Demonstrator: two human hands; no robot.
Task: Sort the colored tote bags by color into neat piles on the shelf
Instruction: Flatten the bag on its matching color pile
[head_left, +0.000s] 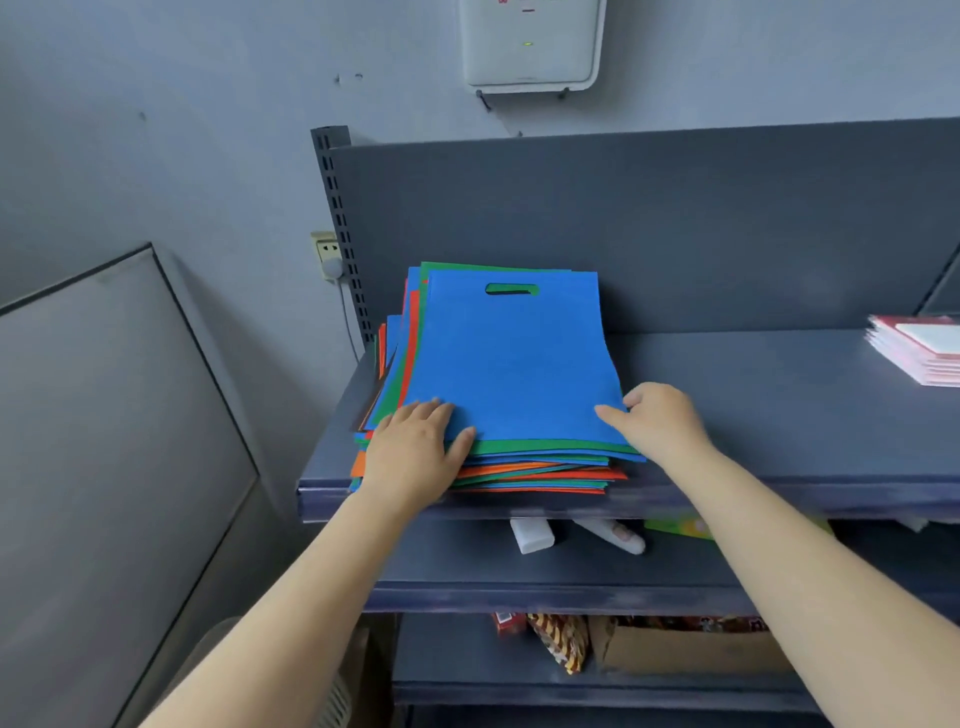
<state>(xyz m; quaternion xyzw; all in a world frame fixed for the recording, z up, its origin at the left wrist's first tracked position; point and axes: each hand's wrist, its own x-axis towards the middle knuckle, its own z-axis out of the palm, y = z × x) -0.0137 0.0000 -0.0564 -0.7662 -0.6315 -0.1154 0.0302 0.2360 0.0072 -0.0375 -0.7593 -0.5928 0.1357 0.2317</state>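
Left hand: lying flat and spread on the near left corner of the stack, palm down, fingers fanned over the top bag and thumb out along its near edge. Not pinching anything as far as I can see.

Right hand: at the near right corner of the stack, fingers curled loosely against the edge of the top bag, thumb pointing in across the blue. Can't tell if it's actually nipping the corner or just touching it.

Top blue bag: sits flat between the two hands and stretches away from them, cut-out handle at the far end with green showing through the slot.

Mixed stack: right under both hands, all one messy pile so far. Green, blue, orange and red edges poke out, mostly below the left hand's thumb and fanned out beyond the left hand's knuckles.

Shelf: dark blue-grey board carrying the stack, bare to the outside of the right hand.

Pink-and-white stack: flat things well out past the right hand, at the frame edge, too cropped to say what they are.

Lower shelves: under the wrists, some white items, a patterned packet and a cardboard box, all blurry.

Wall socket: beyond the left hand, beside the slotted shelf upright.
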